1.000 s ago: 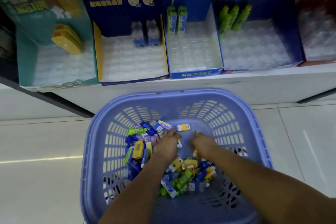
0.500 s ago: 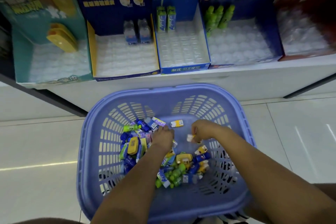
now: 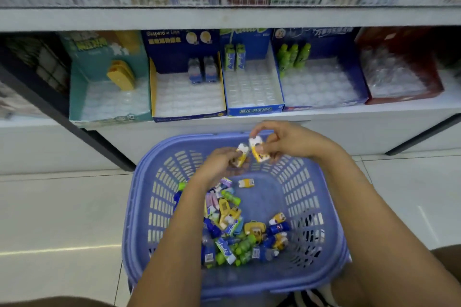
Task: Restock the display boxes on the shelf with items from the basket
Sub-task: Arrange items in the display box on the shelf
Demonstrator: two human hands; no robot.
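A purple plastic basket (image 3: 139, 207) sits on the floor with a heap of small items (image 3: 232, 227) in it: yellow, blue and green miniature packs and bottles. My left hand (image 3: 219, 164) is raised over the basket's far rim, shut on a small yellow-and-white carton (image 3: 241, 156). My right hand (image 3: 287, 141) is beside it, shut on another yellow-and-white carton (image 3: 257, 151). On the shelf above stand display boxes: teal (image 3: 109, 82), dark blue (image 3: 187, 82), blue (image 3: 252, 82), another blue (image 3: 321, 77) and red (image 3: 399, 70).
Each display box has a clear blister tray and only a few items at its back; the red one holds none. One yellow carton (image 3: 246, 182) lies apart on the basket floor. A white shelf edge (image 3: 224, 18) runs above, with blurred packs behind it. Glossy floor tiles surround the basket.
Both hands have lifted out of the heap toward the basket's far rim, each now holding a yellow-and-white carton. The view has tilted up, showing more shelf.
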